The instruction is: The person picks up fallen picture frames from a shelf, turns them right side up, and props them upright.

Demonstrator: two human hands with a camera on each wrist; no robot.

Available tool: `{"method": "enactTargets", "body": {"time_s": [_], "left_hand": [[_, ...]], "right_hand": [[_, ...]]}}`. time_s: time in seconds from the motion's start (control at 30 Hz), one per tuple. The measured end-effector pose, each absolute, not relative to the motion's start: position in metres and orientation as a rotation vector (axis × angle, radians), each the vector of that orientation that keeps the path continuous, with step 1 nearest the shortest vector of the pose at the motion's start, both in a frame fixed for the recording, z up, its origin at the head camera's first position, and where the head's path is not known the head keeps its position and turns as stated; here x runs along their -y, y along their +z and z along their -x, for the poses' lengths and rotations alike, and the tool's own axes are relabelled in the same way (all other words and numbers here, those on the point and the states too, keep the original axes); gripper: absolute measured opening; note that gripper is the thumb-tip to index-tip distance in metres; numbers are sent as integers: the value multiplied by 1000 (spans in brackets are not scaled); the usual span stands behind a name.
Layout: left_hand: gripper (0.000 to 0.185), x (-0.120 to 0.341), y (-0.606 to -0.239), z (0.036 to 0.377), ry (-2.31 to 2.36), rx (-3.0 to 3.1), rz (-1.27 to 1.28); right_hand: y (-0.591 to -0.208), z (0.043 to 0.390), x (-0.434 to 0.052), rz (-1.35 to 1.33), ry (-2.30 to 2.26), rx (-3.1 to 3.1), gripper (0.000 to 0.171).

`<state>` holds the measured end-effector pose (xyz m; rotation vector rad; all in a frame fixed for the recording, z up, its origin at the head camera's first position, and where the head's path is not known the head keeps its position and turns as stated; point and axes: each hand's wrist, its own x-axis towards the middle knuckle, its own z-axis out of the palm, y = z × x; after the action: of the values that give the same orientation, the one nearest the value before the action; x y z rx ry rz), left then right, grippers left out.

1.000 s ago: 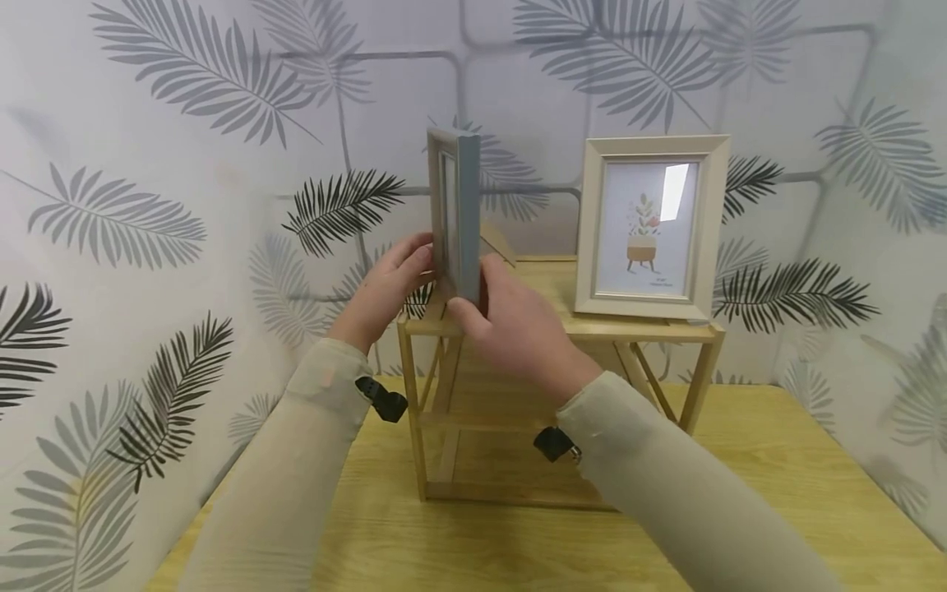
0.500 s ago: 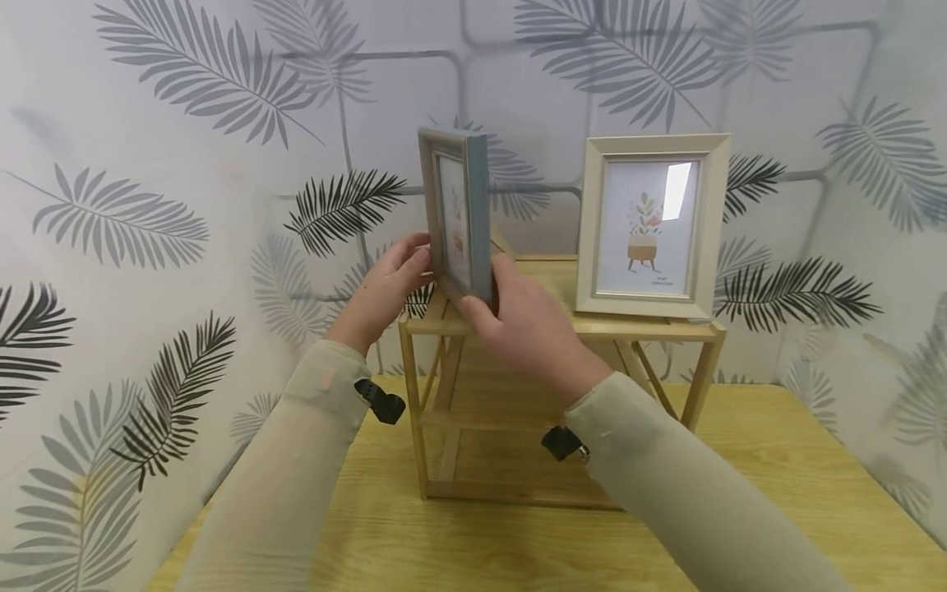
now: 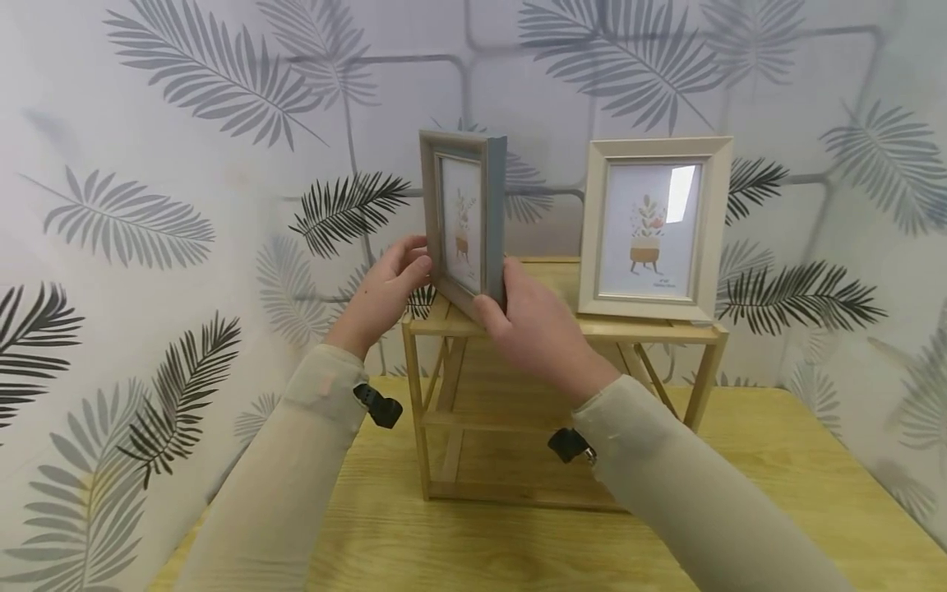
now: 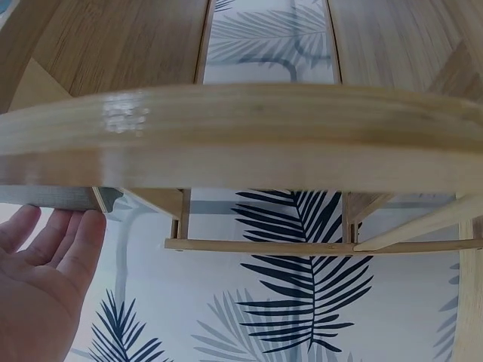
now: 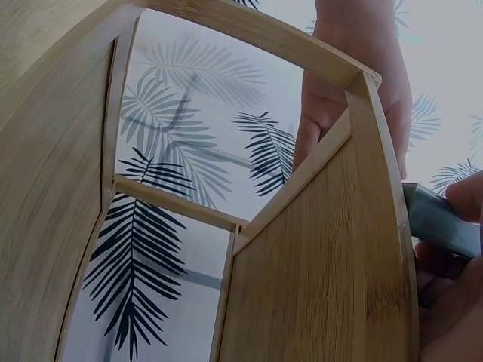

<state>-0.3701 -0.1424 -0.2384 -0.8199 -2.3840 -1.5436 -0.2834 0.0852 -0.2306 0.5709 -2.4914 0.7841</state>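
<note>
A picture frame with a potted-plant print stands at an angle over the left end of the wooden rack's top in the head view. Its blue-grey side edge faces me. My right hand grips the lower right corner, thumb in front and fingers behind. At the lower left edge, my left hand touches the frame with its fingertips. The left wrist view has those extended fingers against the frame's underside. In the right wrist view, right fingers and thumb pinch the corner.
A cream picture frame with a similar print stands upright on the rack's right end. Below, the rack has slatted lower shelves and slanted side bars. It stands on a wood-grain table against a leaf-patterned wall.
The held frame has turned from nearly edge-on, so more of its front and print faces me. My right hand has moved slightly right with its corner; the left hand has barely shifted.
</note>
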Motion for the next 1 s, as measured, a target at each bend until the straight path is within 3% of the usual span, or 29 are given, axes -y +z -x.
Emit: {"method": "enactTargets", "body": {"time_s": [0.43, 1.0], "left_hand": [[64, 145, -239, 364, -1500, 2418, 775], [58, 145, -232, 356, -1384, 2439, 700]], "right_hand": [[-231, 283, -92, -519, 786, 2540, 36], [-224, 285, -100, -428, 815, 2637, 39]]}}
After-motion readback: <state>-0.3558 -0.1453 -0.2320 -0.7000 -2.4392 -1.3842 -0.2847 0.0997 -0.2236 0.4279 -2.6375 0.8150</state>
